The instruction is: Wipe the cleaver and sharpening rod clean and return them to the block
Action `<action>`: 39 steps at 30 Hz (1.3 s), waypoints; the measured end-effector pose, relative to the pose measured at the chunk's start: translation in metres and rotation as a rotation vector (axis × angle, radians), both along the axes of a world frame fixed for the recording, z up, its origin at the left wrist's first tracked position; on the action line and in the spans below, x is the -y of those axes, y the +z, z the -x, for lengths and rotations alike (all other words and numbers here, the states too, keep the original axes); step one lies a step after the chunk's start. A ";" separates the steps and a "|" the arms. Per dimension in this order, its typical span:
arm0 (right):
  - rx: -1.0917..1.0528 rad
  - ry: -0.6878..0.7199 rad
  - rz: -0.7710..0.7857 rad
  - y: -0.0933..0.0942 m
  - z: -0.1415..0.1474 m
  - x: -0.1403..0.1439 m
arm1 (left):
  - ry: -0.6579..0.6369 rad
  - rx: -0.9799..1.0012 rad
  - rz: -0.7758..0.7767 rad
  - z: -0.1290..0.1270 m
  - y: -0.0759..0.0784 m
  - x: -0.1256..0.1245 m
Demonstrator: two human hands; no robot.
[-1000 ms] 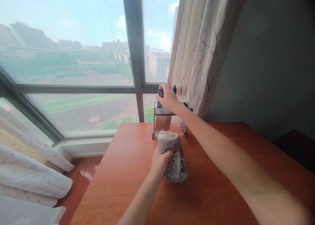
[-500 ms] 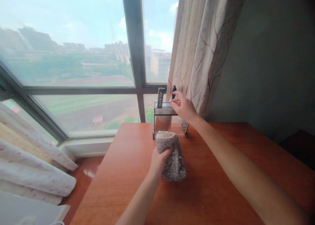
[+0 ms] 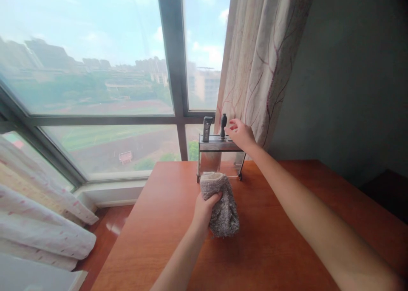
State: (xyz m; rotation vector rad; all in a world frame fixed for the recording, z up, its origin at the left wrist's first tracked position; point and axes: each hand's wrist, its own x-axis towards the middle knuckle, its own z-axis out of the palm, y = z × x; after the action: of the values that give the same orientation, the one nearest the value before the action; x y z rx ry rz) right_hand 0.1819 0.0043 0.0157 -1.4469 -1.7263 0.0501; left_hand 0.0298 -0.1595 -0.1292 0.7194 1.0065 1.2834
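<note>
Grey fuzzy cloth (image 3: 221, 204) bunched in left hand (image 3: 204, 208), near centre of surface (image 3: 287, 223); likely soft, light, grabs anywhere. Right hand (image 3: 240, 134), fingers loosely open, touches far metal knife rack (image 3: 219, 155) beside black handle (image 3: 223, 125).

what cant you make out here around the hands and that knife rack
Head view only:
- Blades in the knife rack: hidden inside it; only the grey handle and the black handle stick out.
- Right hand: whether its fingertips touch the black handle is too small to tell.
- Rack's right end: covered by the right hand and wrist.
- Left hand: palm side hidden by the grey cloth it grips.
</note>
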 end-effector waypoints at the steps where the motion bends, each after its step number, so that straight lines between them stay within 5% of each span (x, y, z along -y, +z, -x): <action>1: 0.012 -0.008 0.006 0.003 0.003 -0.002 | 0.002 0.008 0.003 0.000 0.000 0.000; 17: 0.178 -0.021 -0.078 0.045 0.015 -0.021 | -0.014 0.042 0.001 0.003 -0.004 0.000; 30: -0.038 0.131 -0.212 0.138 -0.007 -0.031 | -0.058 0.204 0.047 0.002 -0.002 0.004; 39: -0.109 0.152 -0.217 0.150 -0.002 -0.025 | -0.067 0.231 0.064 0.002 -0.005 0.003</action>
State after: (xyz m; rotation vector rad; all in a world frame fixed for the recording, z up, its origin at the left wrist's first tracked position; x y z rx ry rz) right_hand 0.1839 0.0290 0.1655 -1.1347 -1.6933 0.0214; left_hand 0.0279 -0.1621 -0.1338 0.5379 0.8245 1.2391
